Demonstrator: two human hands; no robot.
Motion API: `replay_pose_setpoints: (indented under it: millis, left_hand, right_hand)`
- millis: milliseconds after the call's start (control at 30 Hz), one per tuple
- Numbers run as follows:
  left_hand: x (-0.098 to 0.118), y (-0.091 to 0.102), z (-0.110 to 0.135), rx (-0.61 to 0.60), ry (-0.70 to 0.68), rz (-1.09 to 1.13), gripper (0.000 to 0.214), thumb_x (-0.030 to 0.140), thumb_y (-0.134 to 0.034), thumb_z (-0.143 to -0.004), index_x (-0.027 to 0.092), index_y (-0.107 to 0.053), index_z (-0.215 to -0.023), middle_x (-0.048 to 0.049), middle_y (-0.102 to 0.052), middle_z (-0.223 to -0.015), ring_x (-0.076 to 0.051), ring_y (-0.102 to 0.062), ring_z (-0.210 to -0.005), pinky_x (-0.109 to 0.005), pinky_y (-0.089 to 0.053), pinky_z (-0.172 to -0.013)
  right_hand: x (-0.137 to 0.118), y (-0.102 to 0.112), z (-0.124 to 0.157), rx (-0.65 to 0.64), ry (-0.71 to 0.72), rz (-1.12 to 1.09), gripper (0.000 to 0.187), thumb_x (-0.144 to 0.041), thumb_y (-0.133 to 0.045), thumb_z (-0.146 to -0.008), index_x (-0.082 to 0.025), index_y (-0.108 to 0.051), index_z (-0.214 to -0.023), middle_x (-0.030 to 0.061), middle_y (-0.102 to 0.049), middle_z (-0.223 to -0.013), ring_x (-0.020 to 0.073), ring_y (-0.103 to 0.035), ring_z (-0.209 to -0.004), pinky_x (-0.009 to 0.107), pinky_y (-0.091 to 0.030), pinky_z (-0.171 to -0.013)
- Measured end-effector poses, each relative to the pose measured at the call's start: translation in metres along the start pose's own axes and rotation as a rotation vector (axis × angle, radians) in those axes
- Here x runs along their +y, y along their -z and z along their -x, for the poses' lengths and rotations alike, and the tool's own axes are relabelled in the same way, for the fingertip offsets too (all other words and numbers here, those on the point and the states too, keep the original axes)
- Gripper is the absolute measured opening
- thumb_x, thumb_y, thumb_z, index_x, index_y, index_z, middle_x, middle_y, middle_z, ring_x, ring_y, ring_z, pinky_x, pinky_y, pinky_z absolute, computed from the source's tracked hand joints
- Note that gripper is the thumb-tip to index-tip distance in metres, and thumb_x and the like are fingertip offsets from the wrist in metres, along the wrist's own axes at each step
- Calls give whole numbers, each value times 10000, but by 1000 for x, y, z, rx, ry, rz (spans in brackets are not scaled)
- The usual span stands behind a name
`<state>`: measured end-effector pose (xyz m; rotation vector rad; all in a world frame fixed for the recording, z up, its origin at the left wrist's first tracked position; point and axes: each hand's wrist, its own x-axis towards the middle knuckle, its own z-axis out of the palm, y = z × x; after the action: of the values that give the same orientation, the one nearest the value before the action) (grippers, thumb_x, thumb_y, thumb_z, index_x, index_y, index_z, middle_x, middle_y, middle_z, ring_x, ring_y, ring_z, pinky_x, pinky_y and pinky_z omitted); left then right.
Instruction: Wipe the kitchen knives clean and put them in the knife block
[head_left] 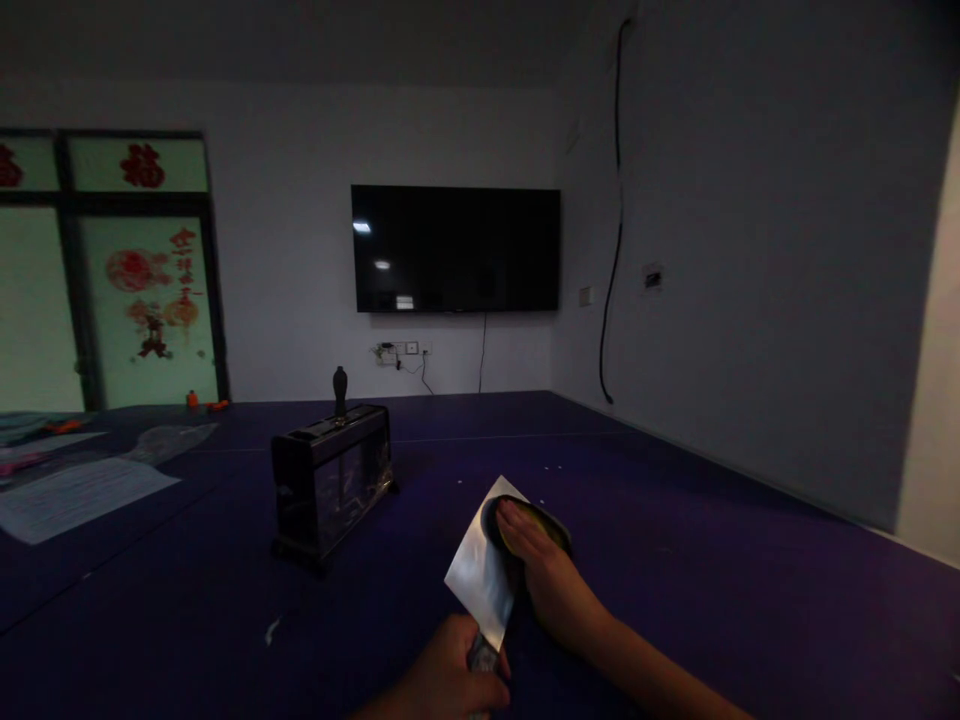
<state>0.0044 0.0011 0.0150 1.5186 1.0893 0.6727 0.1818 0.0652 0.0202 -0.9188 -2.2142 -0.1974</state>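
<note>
In the lower middle of the head view, my left hand point(461, 675) is wrapped round the grey handle of a cleaver point(474, 580). Its broad, shiny rectangular blade points up and away from me. My right hand point(544, 570) lies over a dark, rounded pad with a yellow part point(559, 530), pressed against the blade's right side. The fingers cover much of that pad, so its exact kind is unclear. Left of the hands stands a black knife block point(330, 490) with see-through sides. A black handle point(340, 390) rises from its top.
Everything rests on a dark purple tabletop point(660, 590). Printed paper point(82, 495) and a clear plastic bag point(169, 442) lie at the left. Small orange items point(202, 402) are at the far edge. A wall point(750, 300) borders the right side, and a television point(457, 250) hangs beyond.
</note>
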Motion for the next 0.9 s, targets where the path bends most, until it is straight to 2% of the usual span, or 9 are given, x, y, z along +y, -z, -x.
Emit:
replay_pose_setpoints:
  millis: [167,367,467,700,900]
  left_hand:
    - [-4,-1,-1,15,-18,47,226,98,-569,-500,153,-536,-717,63,-464,-578,-72,-405,-516,-201,-294,-511]
    - [-6,1,-1,-8,-18,65,230,109,-583,-514,149,-539,-736,62,-463,-595,-73,-404,-530,-207,-291,-536]
    - [-9,1,-2,-15,-36,79,223,125,-595,-516,151,-542,-732,67,-449,-574,-73,-400,-523,-206,-286,-533]
    - [-5,0,-3,-11,-8,42,213,109,-584,-510,151,-542,-715,75,-441,-529,-61,-383,-467,-198,-278,-491]
    - [1,-1,-2,-11,11,14,209,91,-567,-496,147,-537,-695,78,-433,-499,-60,-378,-441,-198,-264,-456]
  right_hand:
    - [-19,-4,2,-80,74,12,602,19,-272,-781,-205,-282,-1339,44,-280,-1384,185,-226,-1269,422,-266,-1026]
    - [-16,-4,2,-85,156,29,519,-21,-266,-839,-168,-288,-1336,68,-293,-1377,174,-219,-1272,404,-264,-1029]
    - [-10,-3,1,-71,123,42,527,-8,-261,-821,-156,-315,-1324,79,-304,-1371,179,-222,-1271,422,-264,-1024]
    - [14,-7,0,77,-11,21,595,23,-249,-727,-115,-375,-1291,123,-354,-1337,203,-269,-1252,471,-269,-1005]
    - [15,-1,1,129,-38,-39,574,-3,-280,-723,-108,-410,-1272,134,-374,-1319,218,-299,-1237,472,-272,-1001]
